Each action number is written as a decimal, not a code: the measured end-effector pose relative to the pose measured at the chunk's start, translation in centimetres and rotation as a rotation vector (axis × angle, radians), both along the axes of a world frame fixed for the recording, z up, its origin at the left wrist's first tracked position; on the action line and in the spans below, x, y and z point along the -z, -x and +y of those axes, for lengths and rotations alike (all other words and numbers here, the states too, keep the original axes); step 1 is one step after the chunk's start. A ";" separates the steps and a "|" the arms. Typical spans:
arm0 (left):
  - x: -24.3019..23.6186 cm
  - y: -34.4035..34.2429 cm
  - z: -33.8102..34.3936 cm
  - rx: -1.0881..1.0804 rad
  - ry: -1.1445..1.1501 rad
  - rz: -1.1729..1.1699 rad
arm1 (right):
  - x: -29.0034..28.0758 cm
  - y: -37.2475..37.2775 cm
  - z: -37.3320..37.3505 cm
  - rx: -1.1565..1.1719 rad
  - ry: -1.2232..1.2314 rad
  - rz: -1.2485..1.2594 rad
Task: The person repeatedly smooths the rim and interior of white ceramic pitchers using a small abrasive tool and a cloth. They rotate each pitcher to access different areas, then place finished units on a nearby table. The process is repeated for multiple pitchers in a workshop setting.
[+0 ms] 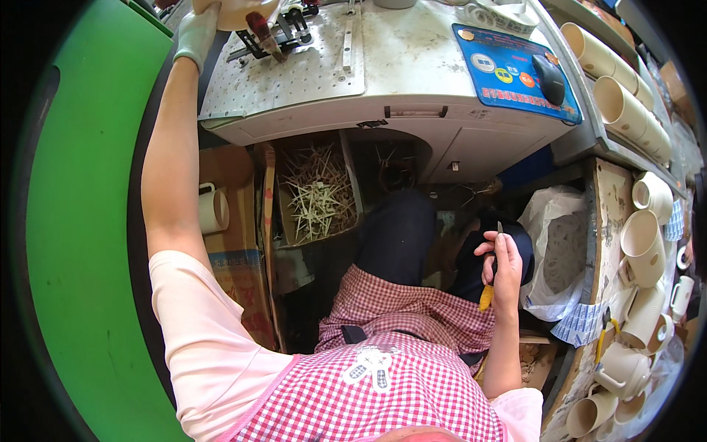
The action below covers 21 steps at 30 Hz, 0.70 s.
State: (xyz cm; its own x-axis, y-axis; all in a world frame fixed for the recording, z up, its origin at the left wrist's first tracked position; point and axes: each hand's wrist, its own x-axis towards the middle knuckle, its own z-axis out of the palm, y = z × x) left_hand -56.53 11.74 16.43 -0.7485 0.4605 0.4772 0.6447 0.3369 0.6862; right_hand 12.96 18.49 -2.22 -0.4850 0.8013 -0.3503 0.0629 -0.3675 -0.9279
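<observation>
My left arm stretches to the far left of the worktable. My left hand [197, 38], in a pale glove, is closed on a cream rounded piece [237, 13], cut off by the top edge, so its kind is unclear. Just beside that piece is a black metal fixture [291, 31] with a dark red part [258, 25], mounted on a perforated metal plate [309, 82]. Over my lap, on the right, my bare right hand [504, 267] is closed around a slim knife [486, 297]. Its yellow handle points down toward me; the narrow dark tip sticks up past my fingers.
A black mouse [548, 79] rests on a blue mat [495, 81]. Below the table stand a box of thin sticks [318, 193] and a cream mug [213, 209]. Several mugs [643, 249] fill the right-hand shelf, next to a plastic bag [554, 247]. A green panel [96, 221] borders my left.
</observation>
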 end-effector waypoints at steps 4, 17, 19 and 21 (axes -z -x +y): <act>0.9 0.3 0.7 -0.013 0.044 0.000 | 0.3 -0.1 -0.2 0.001 -0.006 -0.003; 7.2 -13.0 -10.8 -0.066 -0.341 0.251 | 0.3 -1.5 -0.9 0.142 0.002 0.072; 14.2 -14.4 -15.9 -0.231 -0.409 0.175 | 0.3 -2.1 -1.1 0.185 0.008 0.162; 20.6 -15.0 -21.9 -0.565 0.238 0.157 | 0.2 -2.4 -1.2 0.186 -0.003 0.200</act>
State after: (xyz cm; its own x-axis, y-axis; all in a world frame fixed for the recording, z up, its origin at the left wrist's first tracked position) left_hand -41.49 -10.12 -4.14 -0.8363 0.1215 0.5346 0.4096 0.7866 0.4620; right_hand 15.39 17.28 -2.45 -0.3890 0.8838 -0.2599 -0.1897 -0.3530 -0.9162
